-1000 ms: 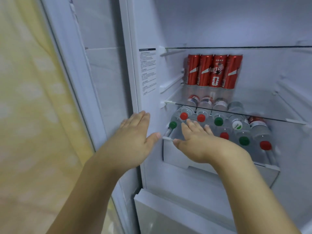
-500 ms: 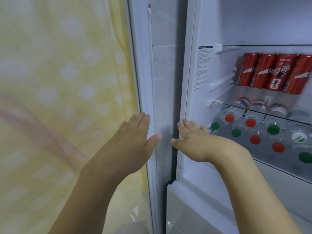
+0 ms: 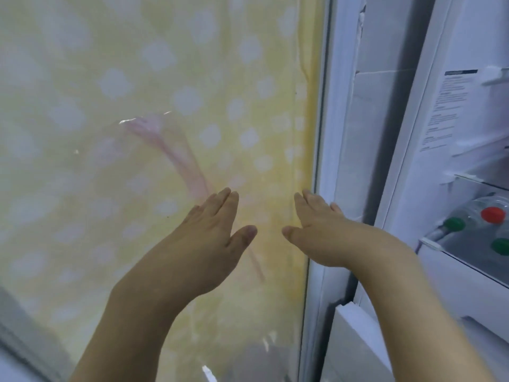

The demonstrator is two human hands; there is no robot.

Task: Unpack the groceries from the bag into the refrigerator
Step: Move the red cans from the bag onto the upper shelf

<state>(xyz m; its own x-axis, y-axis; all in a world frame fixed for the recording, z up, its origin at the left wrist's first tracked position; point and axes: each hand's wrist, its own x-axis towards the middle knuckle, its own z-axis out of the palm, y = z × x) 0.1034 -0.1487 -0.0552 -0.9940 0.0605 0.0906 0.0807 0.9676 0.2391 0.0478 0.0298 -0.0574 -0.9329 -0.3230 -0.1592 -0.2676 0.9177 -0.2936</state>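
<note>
From the head view, the open white refrigerator [image 3: 454, 133] is cut off at the right edge. Its bin of clear plastic bottles with red and green caps [image 3: 493, 215] shows only partly, and the white printed label [image 3: 449, 111] is too blurred to read. The left hand [image 3: 203, 244] and right hand [image 3: 319, 232] are flat, fingers straight, holding nothing, before a yellow white-dotted curtain [image 3: 137, 78].

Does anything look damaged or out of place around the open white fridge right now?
Nothing looks damaged or spilled. Both hands, left hand and right hand, are empty and flat, and the capped clear bottles lie neatly in the white refrigerator.
</note>
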